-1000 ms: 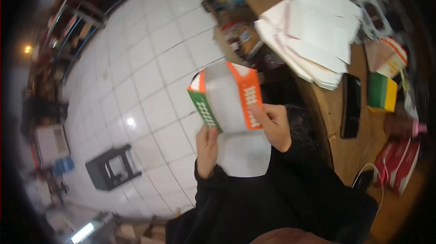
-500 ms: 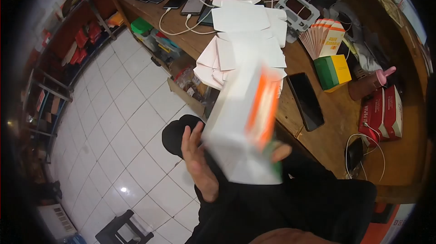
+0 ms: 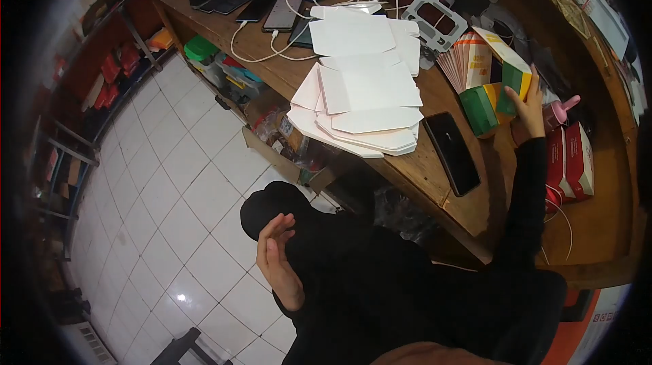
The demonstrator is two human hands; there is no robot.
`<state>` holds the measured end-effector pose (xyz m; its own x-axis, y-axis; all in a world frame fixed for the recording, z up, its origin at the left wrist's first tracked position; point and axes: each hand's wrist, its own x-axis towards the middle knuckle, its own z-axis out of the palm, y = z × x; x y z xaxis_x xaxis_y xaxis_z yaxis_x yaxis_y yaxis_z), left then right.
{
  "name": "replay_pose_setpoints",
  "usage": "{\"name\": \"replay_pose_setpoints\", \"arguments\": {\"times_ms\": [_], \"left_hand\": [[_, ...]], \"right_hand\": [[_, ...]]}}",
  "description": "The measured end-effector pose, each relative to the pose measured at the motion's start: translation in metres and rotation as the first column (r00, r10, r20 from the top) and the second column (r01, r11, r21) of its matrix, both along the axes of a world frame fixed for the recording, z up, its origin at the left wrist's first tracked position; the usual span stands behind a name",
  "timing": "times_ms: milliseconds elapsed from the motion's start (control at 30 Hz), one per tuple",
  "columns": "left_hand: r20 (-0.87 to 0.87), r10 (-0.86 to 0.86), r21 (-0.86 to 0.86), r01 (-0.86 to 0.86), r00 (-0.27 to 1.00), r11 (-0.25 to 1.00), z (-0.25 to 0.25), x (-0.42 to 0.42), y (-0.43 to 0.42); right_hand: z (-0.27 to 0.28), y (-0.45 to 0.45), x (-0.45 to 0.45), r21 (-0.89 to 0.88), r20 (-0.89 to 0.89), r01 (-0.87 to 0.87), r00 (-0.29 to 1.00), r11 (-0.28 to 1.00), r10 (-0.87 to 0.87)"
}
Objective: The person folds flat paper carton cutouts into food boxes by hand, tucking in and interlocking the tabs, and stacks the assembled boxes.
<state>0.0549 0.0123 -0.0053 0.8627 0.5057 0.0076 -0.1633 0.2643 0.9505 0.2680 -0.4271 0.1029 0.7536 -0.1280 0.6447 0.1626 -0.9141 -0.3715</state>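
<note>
My right hand (image 3: 531, 108) reaches over the right part of the desk. Its thumb and fingers grip a folded cardboard box (image 3: 515, 81) in green, yellow and white. This box is right beside another green and yellow box (image 3: 480, 111) on the desk; I cannot tell if they touch. Behind them stands a fanned row of orange-and-cream cartons (image 3: 468, 59). My left hand (image 3: 278, 263) is held over my lap near my knee, fingers loosely curved, with nothing in it. A stack of flat white box blanks (image 3: 370, 86) lies on the desk between my hands.
A black phone (image 3: 451, 154) rests near the desk's front edge. Several phones with white cables (image 3: 280, 15) lie at the back left. A pink-lidded tumbler (image 3: 558, 112) and red boxes (image 3: 570, 161) stand at right. White tiles (image 3: 163, 181) cover the floor.
My right hand has carried the box from above my lap to the boxes at the right of the desk. My left hand has come away from it and moved slightly down and left.
</note>
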Motion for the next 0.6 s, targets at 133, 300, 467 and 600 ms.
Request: {"name": "replay_pose_setpoints", "arguments": {"times_ms": [133, 300, 467, 600], "left_hand": [[0.019, -0.063, 0.013, 0.063, 0.998, 0.998, 0.001, 0.005, -0.005], [0.260, -0.522, 0.082, 0.520, 0.812, 0.850, 0.028, 0.046, -0.042], [0.291, -0.376, 0.001, 0.392, 0.880, 0.920, 0.004, 0.057, -0.055], [0.246, -0.173, -0.037, 0.188, 0.954, 0.981, 0.000, 0.055, -0.041]], "right_hand": [[0.039, 0.052, -0.023, 0.006, 0.012, 0.008, 1.000, 1.000, -0.008], [0.018, 0.122, -0.085, 0.190, 0.020, -0.534, 0.841, 0.824, 0.541], [-0.053, 0.198, -0.132, 0.979, 0.060, 0.184, 0.159, -0.089, 0.985], [-0.058, 0.225, -0.131, 0.982, 0.049, 0.175, 0.139, -0.074, 0.989]]}}
